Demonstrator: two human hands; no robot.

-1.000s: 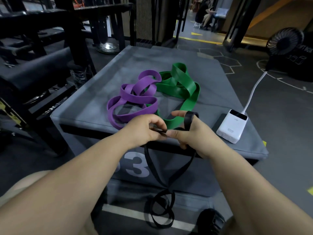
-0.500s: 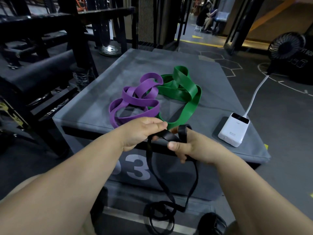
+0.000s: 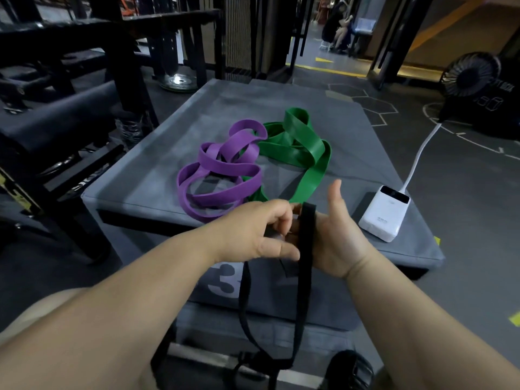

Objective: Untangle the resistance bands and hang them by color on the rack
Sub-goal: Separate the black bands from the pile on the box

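Black band: knot worked loose, right-hand grip released.
Grey padded surface [image 3: 157,175] carries the purple band [image 3: 222,164] and green band [image 3: 306,144], interlaced and lying as before, not yet sorted. The black band [image 3: 304,277] hangs off the near edge toward the floor, its lower end bunched. The right hand [image 3: 337,237], half a second ago closed round a loop, is now spread with thumb up, the band draped over its palm. The left hand [image 3: 259,235] has fingers curled, pinching the band's edge. Judgement: black is nearly free and ready for hanging; no hanging rack can be picked out.
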